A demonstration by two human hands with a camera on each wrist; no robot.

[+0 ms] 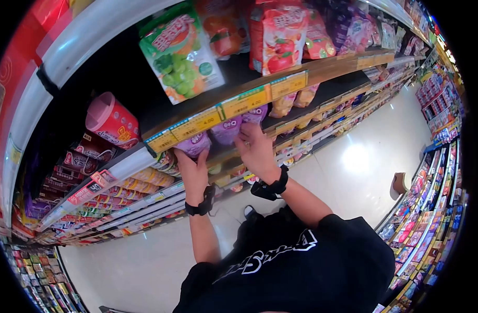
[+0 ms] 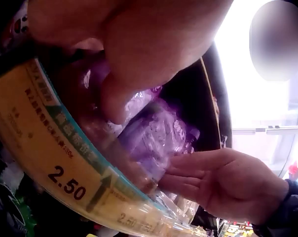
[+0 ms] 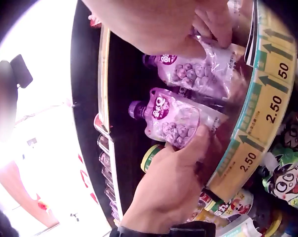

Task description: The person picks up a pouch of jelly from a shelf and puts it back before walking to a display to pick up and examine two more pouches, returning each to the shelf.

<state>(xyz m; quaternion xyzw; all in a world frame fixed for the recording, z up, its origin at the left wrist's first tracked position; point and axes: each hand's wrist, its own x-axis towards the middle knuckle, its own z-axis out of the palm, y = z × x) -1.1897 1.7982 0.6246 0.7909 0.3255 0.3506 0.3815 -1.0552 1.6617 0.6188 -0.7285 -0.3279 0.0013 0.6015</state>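
Purple spouted jelly pouches printed with grapes stand in a row on the shelf, behind the yellow price strip. My left hand grips the leftmost grape pouch, its thumb across the front and its other fingers mostly hidden behind. Beside it, my right hand touches a neighbouring grape pouch. In the left wrist view the right hand shows its palm, with fairly straight fingers against the clear and purple wrapping. Both pouches are upright, caps toward the shelf above.
Above, the upper shelf carries a green grape-printed bag and a red apple-printed bag. A pink cup stands left of the hands. The yellow price strip runs along the upper shelf edge. More stocked shelves line the aisle's right side.
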